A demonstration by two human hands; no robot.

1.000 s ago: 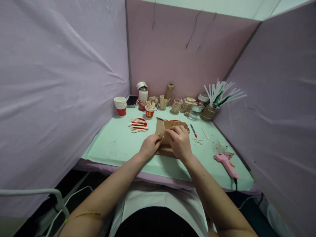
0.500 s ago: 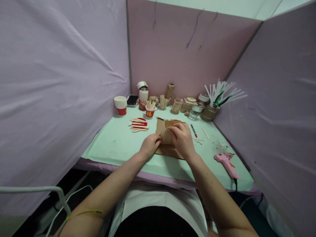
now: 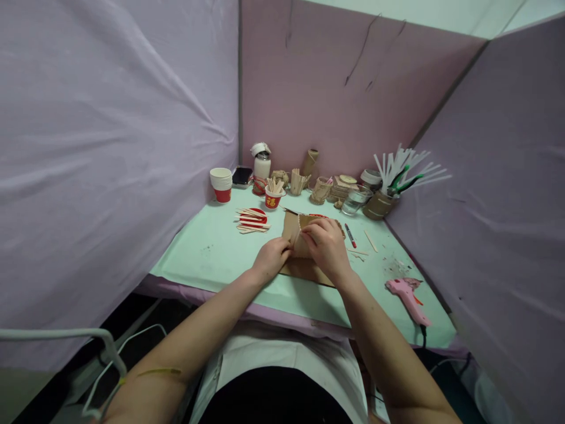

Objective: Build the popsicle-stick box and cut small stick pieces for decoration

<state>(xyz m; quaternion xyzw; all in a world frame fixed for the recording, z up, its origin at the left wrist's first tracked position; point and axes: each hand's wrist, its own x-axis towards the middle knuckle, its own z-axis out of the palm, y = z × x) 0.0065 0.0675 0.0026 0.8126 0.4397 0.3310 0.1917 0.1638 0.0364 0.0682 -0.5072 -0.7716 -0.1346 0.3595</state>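
A brown cardboard piece (image 3: pixel 306 272) lies on the table in front of me. On it is a paler tan panel (image 3: pixel 301 249) with a light, beaded-looking edge running down its left part. My left hand (image 3: pixel 272 258) is closed at the left side of the cardboard, its fingertips gripping that edge. Over the panel, my right hand (image 3: pixel 329 246) is closed in a pinch at the light edge. Whatever is between those fingertips is too small to make out. The right hand hides much of the panel's right part.
Wooden sticks lie across a red disc (image 3: pixel 253 219) to the left. Behind stand stacked paper cups (image 3: pixel 221 184), a red cup of sticks (image 3: pixel 272 200) and a glass of water (image 3: pixel 355 201). A marker (image 3: pixel 350 235) and a pink glue gun (image 3: pixel 410 300) lie to the right.
The whole view has shifted slightly, with the table items appearing a little further right. Both hands keep nearly the same hold on the cardboard and at the light edge.
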